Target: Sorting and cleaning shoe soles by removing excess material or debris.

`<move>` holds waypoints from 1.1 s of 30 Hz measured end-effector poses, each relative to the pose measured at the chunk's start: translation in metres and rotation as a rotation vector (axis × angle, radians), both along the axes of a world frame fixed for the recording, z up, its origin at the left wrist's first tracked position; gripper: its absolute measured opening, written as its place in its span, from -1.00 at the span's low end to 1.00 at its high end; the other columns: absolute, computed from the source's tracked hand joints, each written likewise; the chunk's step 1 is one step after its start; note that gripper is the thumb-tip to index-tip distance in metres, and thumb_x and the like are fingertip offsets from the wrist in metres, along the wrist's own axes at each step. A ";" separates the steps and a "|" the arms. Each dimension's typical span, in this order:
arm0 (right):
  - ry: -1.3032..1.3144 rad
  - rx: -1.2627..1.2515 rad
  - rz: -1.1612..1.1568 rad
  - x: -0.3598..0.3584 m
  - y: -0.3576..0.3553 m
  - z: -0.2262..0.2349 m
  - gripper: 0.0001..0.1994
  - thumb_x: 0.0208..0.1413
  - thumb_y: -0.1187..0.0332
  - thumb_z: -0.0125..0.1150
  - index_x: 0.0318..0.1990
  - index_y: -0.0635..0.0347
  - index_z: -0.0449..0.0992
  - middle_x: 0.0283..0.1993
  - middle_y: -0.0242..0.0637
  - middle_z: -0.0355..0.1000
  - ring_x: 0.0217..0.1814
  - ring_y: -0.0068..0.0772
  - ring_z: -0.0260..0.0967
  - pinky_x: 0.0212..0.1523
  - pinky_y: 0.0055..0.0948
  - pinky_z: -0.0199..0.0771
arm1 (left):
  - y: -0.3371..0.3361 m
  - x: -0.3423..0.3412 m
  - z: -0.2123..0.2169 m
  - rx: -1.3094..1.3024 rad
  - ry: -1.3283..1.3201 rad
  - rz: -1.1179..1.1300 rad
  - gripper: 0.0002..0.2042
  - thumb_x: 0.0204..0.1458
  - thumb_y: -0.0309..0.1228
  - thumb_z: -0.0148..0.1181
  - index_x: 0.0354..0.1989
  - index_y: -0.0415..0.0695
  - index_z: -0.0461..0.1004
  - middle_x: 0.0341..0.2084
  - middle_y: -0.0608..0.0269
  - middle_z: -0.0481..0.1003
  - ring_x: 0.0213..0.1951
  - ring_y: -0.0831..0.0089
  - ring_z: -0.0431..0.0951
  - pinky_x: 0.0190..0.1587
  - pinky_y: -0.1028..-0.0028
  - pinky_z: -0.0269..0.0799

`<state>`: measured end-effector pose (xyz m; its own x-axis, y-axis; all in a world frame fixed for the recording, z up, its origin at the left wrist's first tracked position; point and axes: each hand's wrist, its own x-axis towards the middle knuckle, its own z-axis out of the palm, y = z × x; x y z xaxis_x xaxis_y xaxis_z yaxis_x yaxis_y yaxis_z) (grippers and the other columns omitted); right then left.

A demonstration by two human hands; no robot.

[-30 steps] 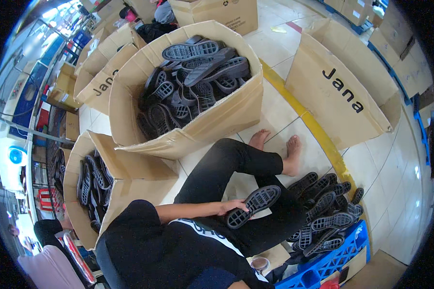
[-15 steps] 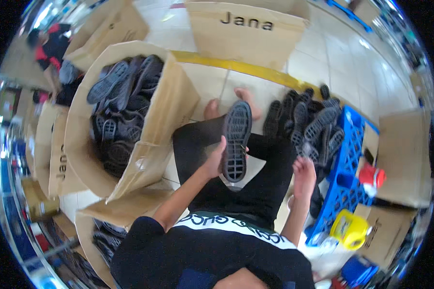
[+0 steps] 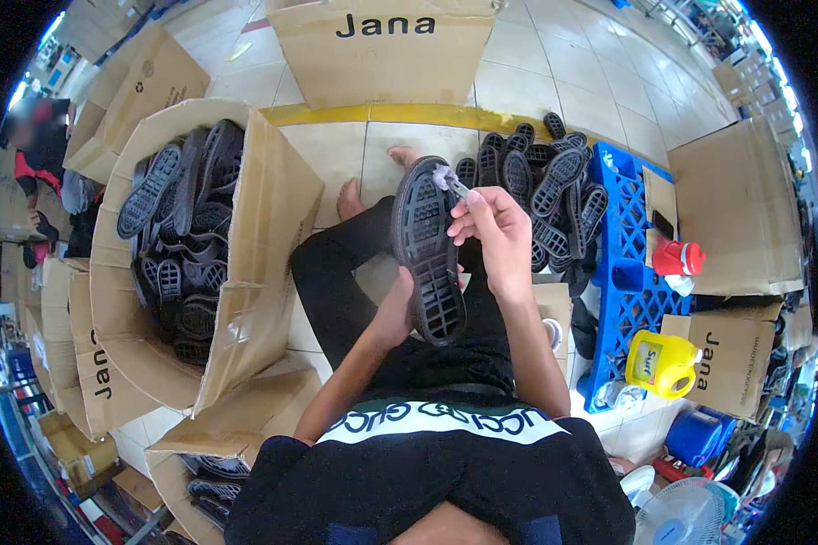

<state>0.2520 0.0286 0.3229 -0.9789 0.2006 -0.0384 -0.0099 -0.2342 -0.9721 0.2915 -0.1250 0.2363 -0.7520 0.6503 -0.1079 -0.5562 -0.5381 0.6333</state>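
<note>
A black shoe sole (image 3: 430, 250) stands nearly upright over my lap, its gridded side toward me. My left hand (image 3: 394, 309) is closed round its lower left edge, fingers hidden behind it. My right hand (image 3: 500, 232) pinches a small, thin light-coloured tool (image 3: 460, 189), perhaps tweezers or a clip, whose exact kind I cannot make out. At the tool's tip a white wad (image 3: 443, 176) touches the sole near its upper right edge. To the right, several dark soles (image 3: 554, 182) lie heaped on the floor.
At my left stands a large cardboard box (image 3: 273, 195) full of soles, with another box (image 3: 236, 427) below it. On my right lies a blue plastic pallet (image 3: 623, 282), with a red-capped container (image 3: 677, 258) and yellow jug (image 3: 659, 363). A person (image 3: 41, 163) sits far left.
My right hand has moved from beside the heap, up and left to the sole, bringing the white wad against it. My left hand still holds the sole. The view has shifted.
</note>
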 end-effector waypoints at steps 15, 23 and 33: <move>-0.002 0.291 0.126 -0.007 0.019 -0.008 -0.82 0.28 0.36 -0.11 -0.24 0.27 0.38 -0.42 -0.39 0.37 -0.47 -0.61 0.31 -0.44 -0.62 0.32 | -0.006 -0.007 -0.009 -0.193 0.091 -0.033 -0.25 0.09 0.26 -0.27 0.17 -0.22 0.18 -0.06 0.08 0.41 -0.05 0.34 0.47 -0.01 0.36 0.41; 0.333 0.782 0.457 0.005 0.005 -0.005 -0.92 0.13 0.50 0.03 -0.26 0.32 0.36 -0.37 -0.11 0.31 -0.42 -0.08 0.33 -0.36 -0.36 0.37 | -0.018 -0.014 -0.009 -0.227 -0.126 0.085 -0.29 0.16 0.21 -0.39 0.15 -0.21 0.21 -0.03 0.11 0.41 -0.04 0.38 0.46 0.02 0.36 0.39; 0.220 0.960 0.707 0.044 0.000 -0.013 -0.91 0.09 0.48 0.09 -0.26 0.23 0.35 -0.29 -0.12 0.35 -0.30 -0.01 0.39 -0.31 -0.25 0.40 | -0.019 -0.041 0.014 0.033 -0.164 0.324 -0.26 0.16 0.21 -0.51 0.13 -0.25 0.24 -0.07 0.03 0.43 -0.07 0.21 0.48 0.01 0.23 0.40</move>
<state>0.2960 0.0283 0.3097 -0.8507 -0.5255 0.0131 -0.3578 0.5606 -0.7468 0.2504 -0.1441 0.2505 -0.8940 0.3861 -0.2273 -0.4462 -0.7221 0.5287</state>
